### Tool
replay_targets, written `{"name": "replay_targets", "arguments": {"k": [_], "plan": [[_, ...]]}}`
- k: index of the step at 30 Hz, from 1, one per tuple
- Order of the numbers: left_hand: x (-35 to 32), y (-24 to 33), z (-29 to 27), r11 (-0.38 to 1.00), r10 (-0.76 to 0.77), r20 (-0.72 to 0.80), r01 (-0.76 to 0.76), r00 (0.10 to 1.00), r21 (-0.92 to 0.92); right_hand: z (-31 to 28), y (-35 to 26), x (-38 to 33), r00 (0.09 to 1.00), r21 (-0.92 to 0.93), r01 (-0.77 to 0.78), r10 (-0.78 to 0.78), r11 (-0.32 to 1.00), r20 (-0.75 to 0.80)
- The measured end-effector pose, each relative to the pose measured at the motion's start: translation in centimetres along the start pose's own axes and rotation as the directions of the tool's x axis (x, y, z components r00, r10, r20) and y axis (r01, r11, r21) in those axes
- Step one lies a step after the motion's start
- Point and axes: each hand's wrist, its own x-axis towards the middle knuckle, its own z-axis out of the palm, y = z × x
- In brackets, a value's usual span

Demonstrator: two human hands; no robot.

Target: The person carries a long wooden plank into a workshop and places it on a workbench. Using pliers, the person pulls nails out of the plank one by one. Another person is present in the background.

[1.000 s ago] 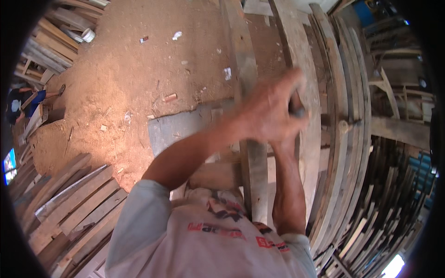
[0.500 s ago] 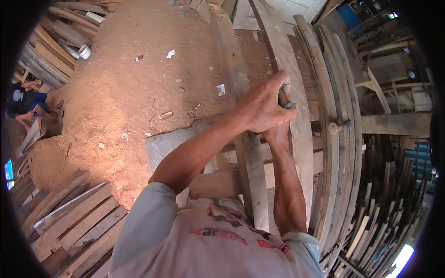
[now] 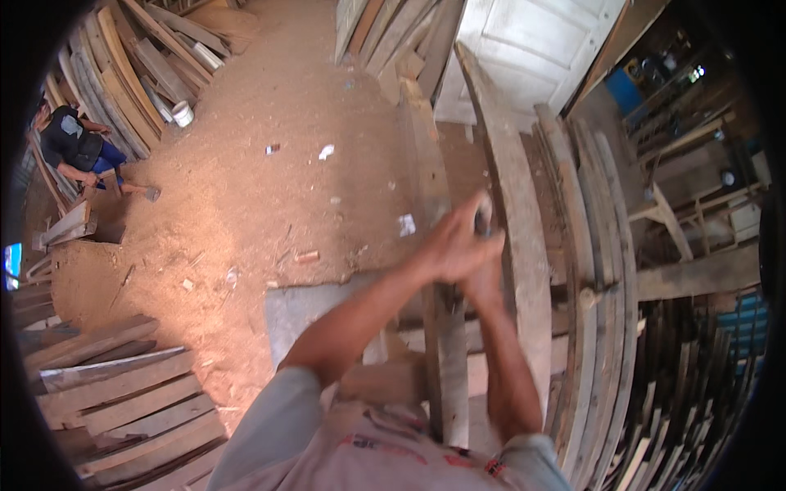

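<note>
Timber workshop, read from left to right. At the far left, a co-worker [image 3: 74, 143] in a dark shirt sits or crouches near a white bucket [image 3: 182, 114]; below, sawn boards [image 3: 155, 417] lie side by side. Next comes the earthen floor [image 3: 254, 213], strewn with chips and scraps, with a grey sheet [image 3: 299, 315] lying flat beside the worker. Centre: the narrow beam [image 3: 442, 385], running lengthwise away from the worker; over it the left hand [image 3: 450, 245], its grip curled around a dark rounded object [image 3: 482, 219], of which one end shows between thumb and forefinger, the rest being hidden. The right hand [image 3: 483, 282] meets the left from below and is mostly covered by it; from here I cannot tell whether its grip is spread or pressed together. Just right of the hands, the wide plank [image 3: 524, 270] runs alongside the beam, apart from it, toward a white door [image 3: 532, 49]. Farther right, long boards [image 3: 610, 352] and, beyond, thin slats [image 3: 635, 458]. Stage of work, in my judgement: both timbers are laid out lengthwise, and handling of the dark object is under way, not finished. Blur and the hands conceal the spot beneath, so what remains cannot be read.
</note>
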Motion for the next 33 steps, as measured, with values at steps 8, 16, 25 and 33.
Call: {"name": "replay_targets", "arguments": {"k": [8,16,25,33], "plan": [[0.9,-2.7,0.2,0.999,-0.040,0.004,0.040,0.999,0.012,1.0,0.0,0.9,0.965,-0.124,0.203,-0.220,0.971,-0.143],[2.0,-3.2,-0.5,0.994,-0.111,-0.038,0.112,0.993,0.016,1.2,0.8,2.3,0.990,-0.083,0.122,-0.127,0.989,-0.059],[0.9,-0.2,1.4,0.927,-0.291,0.108,0.252,0.951,0.278,-1.8,-0.5,1.6,0.991,-0.071,-0.128,0.131,0.989,0.040],[-2.3,5.3,4.0,0.987,-0.134,0.446,0.078,0.885,0.140,-6.7,-0.5,-5.9,0.981,0.081,-0.188,0.192,0.979,-0.041]]}}
